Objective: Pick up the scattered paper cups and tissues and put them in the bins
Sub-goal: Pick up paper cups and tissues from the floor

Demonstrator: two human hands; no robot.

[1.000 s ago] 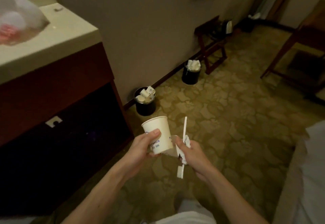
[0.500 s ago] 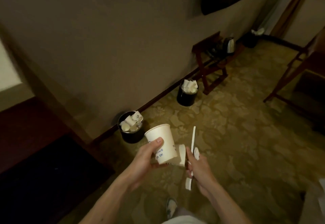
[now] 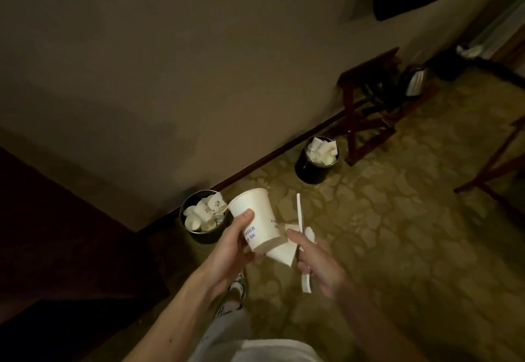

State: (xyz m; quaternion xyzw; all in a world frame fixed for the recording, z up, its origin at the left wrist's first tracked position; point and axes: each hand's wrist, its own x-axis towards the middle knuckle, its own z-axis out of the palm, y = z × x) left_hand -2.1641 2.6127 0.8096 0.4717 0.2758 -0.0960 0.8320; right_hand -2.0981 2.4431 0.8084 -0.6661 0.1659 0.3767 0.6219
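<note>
The left hand (image 3: 230, 245), fingers curled, grips a paper cup (image 3: 255, 216) just right of the cup-filled bin (image 3: 205, 237); the right hand (image 3: 318, 262) pinches tissue (image 3: 310, 233)

A white paper cup (image 3: 257, 218) with blue print is held tilted in the left hand (image 3: 230, 245). A crumpled tissue (image 3: 310, 233) is gripped in the right hand (image 3: 318, 265). By the wall, the near black bin (image 3: 207, 237) is filled with cups and the farther black bin (image 3: 309, 176) with tissues.
</note>
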